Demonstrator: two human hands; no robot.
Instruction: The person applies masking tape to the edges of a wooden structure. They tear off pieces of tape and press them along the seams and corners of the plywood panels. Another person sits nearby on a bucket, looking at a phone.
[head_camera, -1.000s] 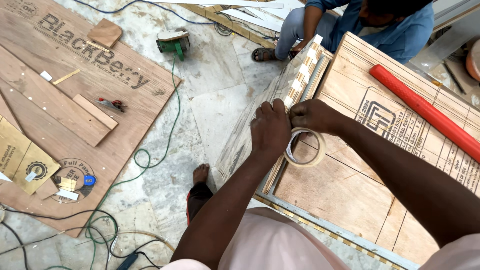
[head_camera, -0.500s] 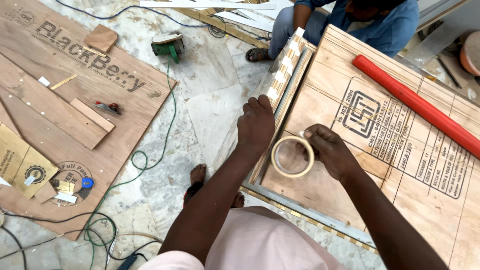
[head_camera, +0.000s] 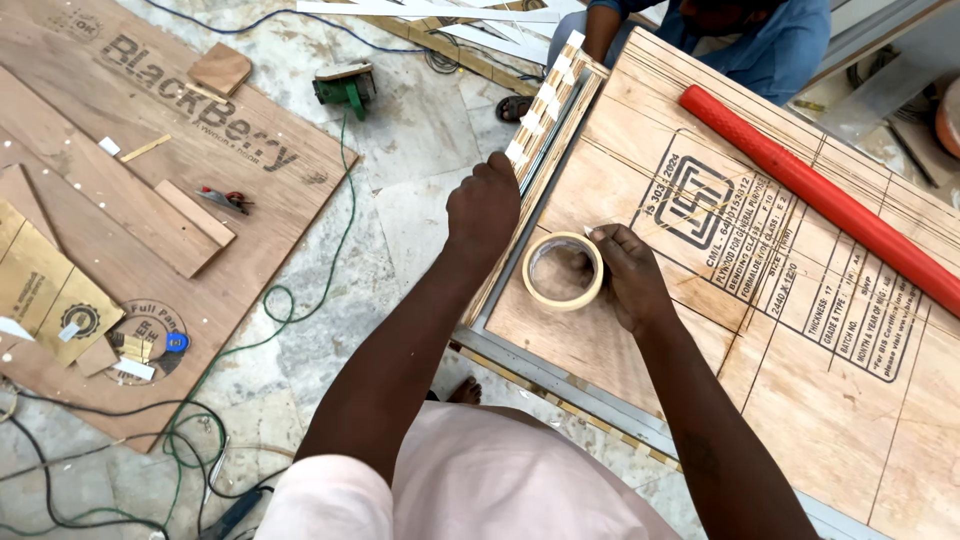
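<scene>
The tape roll (head_camera: 563, 271) lies on the plywood surface (head_camera: 800, 400) near its left edge, and the right hand (head_camera: 628, 272) pinches its loose end, fingers closed on it. The left hand (head_camera: 487, 205) is curled shut over the strip (head_camera: 545, 115) that runs along that edge, already banded with pale tape pieces. A second ago the roll hung lifted beside both hands; now it has come down flat and the hands have parted, so a fresh length looks ready to pull. A red tube (head_camera: 820, 195) lies towards the far right corner; another person's blue sleeve (head_camera: 770, 50) shows beyond the far edge.
</scene>
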